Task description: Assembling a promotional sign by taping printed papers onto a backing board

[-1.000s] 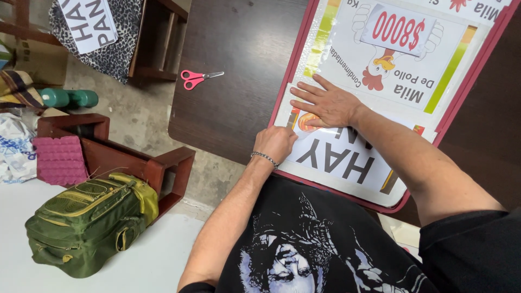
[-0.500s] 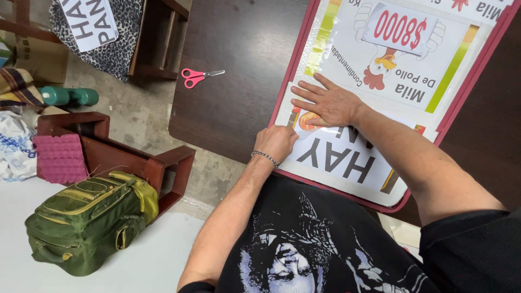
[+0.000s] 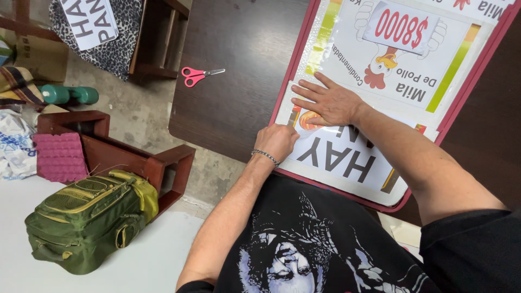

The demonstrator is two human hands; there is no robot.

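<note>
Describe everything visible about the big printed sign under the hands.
The sign is a large rounded board with a dark pink border and a glossy, plastic-covered white face. It carries big black lettering, a red price panel, a cartoon chicken and green-yellow side stripes. It lies flat on the dark wooden table, upside down to the camera, its top running out of view. The right hand presses flat on it; the left hand pinches its near edge.

Count: 2 hands, left hand and right hand, 1 red-framed poster board, 1 pink scissors, 1 green backpack, 1 bracelet, 1 dark worktop.
</note>
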